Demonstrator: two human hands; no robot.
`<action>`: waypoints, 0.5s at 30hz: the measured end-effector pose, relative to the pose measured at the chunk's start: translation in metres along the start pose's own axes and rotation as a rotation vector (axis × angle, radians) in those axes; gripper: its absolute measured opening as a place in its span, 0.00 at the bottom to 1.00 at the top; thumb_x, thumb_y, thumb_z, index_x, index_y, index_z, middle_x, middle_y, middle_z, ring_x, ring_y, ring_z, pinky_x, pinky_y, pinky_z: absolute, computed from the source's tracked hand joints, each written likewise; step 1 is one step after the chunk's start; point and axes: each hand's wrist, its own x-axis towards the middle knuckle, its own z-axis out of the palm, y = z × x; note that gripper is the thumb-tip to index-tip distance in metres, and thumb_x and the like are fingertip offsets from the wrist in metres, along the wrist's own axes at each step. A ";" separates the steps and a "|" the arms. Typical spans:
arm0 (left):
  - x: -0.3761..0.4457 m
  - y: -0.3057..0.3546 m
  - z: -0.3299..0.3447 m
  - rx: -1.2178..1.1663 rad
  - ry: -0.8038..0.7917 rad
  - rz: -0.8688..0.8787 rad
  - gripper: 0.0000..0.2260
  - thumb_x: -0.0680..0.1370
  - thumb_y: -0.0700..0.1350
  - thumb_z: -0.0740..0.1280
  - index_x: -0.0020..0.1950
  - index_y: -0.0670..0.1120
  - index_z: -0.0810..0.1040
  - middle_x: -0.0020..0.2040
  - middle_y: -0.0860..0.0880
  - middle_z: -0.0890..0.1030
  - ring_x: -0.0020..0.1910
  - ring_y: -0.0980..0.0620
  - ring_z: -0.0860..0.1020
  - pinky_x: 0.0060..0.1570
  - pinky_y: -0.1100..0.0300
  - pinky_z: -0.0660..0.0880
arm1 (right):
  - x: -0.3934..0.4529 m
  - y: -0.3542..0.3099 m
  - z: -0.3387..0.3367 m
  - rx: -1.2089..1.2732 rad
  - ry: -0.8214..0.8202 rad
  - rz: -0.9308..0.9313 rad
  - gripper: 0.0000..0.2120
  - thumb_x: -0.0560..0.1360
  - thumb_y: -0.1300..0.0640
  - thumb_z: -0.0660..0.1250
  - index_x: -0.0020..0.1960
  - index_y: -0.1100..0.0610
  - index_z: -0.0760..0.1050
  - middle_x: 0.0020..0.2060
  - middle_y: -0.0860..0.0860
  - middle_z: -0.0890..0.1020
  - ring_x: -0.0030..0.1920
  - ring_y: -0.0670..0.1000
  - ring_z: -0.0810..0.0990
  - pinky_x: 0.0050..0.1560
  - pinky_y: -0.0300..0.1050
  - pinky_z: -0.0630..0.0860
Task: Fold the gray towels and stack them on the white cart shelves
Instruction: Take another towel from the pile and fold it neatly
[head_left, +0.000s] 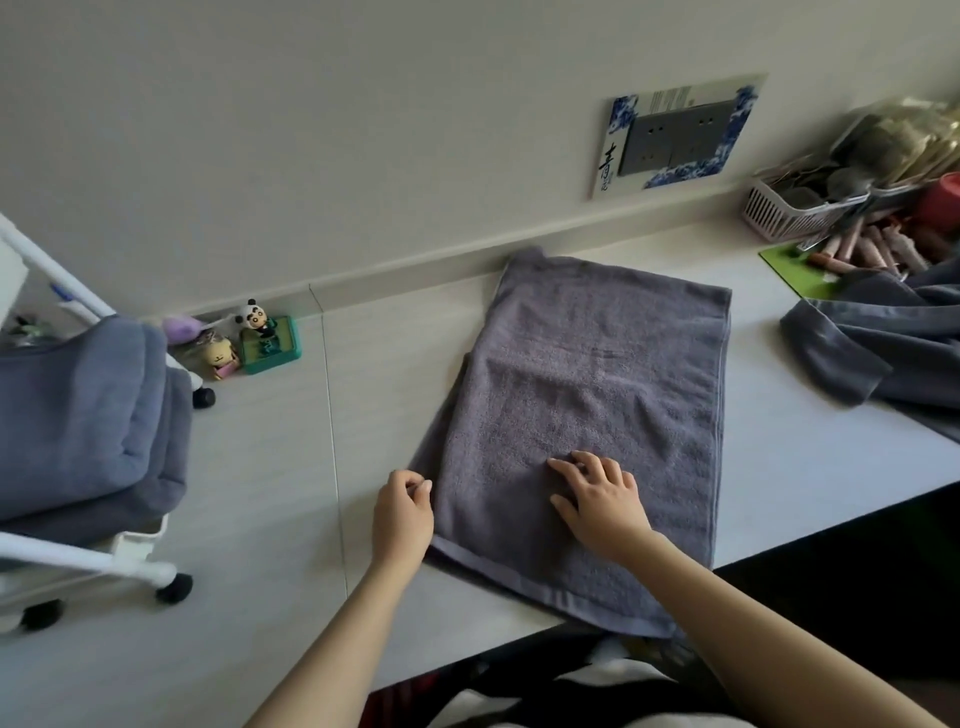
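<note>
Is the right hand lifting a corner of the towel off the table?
No, the right hand lies flat, palm down, on top of the towel, which is spread flat on the table.

A folded towel (587, 415) lies mid-table (291, 467); the cart (78, 556) holding folded towels (78, 415) stands left, unfolded towels (883, 343) right, figurines (249, 338) far left.
</note>
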 end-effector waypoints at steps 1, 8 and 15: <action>-0.001 -0.002 -0.004 -0.053 0.048 0.016 0.04 0.79 0.40 0.62 0.51 0.41 0.75 0.51 0.42 0.79 0.51 0.42 0.77 0.44 0.59 0.67 | 0.000 0.000 -0.001 -0.010 0.003 0.011 0.25 0.79 0.41 0.54 0.74 0.43 0.56 0.72 0.48 0.60 0.70 0.55 0.59 0.68 0.51 0.57; -0.015 -0.038 -0.023 0.348 0.101 0.043 0.09 0.77 0.40 0.63 0.56 0.42 0.75 0.49 0.40 0.81 0.49 0.37 0.77 0.46 0.50 0.71 | 0.000 -0.014 0.004 -0.056 0.020 0.069 0.24 0.80 0.43 0.50 0.75 0.46 0.53 0.74 0.50 0.57 0.72 0.55 0.56 0.70 0.51 0.54; -0.007 -0.036 -0.015 0.377 0.009 0.185 0.18 0.71 0.46 0.73 0.57 0.39 0.77 0.50 0.38 0.78 0.49 0.36 0.75 0.49 0.48 0.72 | -0.018 -0.034 0.019 0.053 0.181 -0.024 0.21 0.73 0.45 0.56 0.63 0.48 0.72 0.58 0.53 0.75 0.58 0.58 0.73 0.56 0.56 0.71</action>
